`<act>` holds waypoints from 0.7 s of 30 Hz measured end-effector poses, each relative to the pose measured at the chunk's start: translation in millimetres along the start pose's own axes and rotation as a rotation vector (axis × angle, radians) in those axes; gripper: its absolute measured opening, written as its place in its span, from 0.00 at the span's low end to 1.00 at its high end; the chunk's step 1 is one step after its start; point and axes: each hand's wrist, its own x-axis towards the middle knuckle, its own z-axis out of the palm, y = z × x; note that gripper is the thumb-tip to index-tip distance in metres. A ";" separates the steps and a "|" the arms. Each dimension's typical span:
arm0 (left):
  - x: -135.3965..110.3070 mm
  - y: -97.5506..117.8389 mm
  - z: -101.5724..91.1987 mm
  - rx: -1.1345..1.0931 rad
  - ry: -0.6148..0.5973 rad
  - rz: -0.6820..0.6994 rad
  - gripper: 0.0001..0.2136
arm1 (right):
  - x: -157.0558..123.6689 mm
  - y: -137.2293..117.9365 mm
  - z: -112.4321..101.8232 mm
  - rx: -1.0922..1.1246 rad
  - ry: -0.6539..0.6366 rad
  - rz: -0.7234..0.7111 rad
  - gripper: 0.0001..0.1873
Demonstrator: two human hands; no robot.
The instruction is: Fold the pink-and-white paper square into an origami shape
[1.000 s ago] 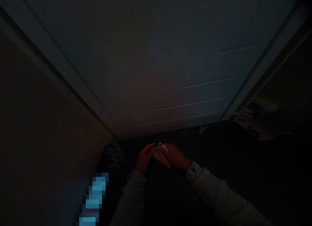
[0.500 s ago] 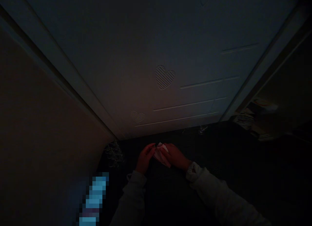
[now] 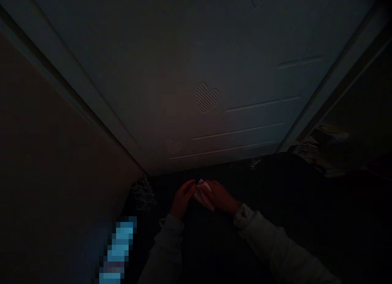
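Observation:
Light is very dim. A thin, pale pinkish folded piece (image 3: 204, 198), paper or cloth I cannot tell, is held above the dark surface between my hands. My right hand (image 3: 221, 196) is closed round its right side, thumb lying over it. At its upper left edge, my left hand (image 3: 183, 196) is closed in a pinch; whether something small is also between those fingertips is too dark to see. Left of my left hand lies a heap of small clear loops (image 3: 143, 194). A few more loops (image 3: 254, 163) lie by the door's foot.
A white door (image 3: 183, 120) with embossed hearts and lines rises just beyond my hands. A brownish wall or panel (image 3: 61, 133) stands at left. A glowing, pixelated screen-like strip (image 3: 118, 247) is at lower left. Pale crumpled items (image 3: 309, 149) lie at right.
Hardly anything differs. Both hands keep their hold on the pinkish piece in the same place, and the light on the door has shifted slightly.

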 end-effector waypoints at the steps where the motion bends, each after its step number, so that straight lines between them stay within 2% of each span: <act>1: -0.2 0.5 0.2 0.017 0.008 0.000 0.16 | 0.2 0.1 0.2 0.003 -0.003 -0.003 0.20; 7: 0.9 0.6 0.5 0.059 0.067 -0.013 0.14 | -0.7 3.2 3.1 -0.020 0.013 -0.042 0.18; 14: 1.0 -2.1 -0.5 -0.022 -0.029 -0.003 0.18 | 0.6 1.5 1.1 0.010 0.000 -0.006 0.19; 21: 2.1 -3.6 -0.5 0.042 0.066 -0.011 0.15 | -0.2 4.4 4.2 -0.027 0.020 -0.043 0.18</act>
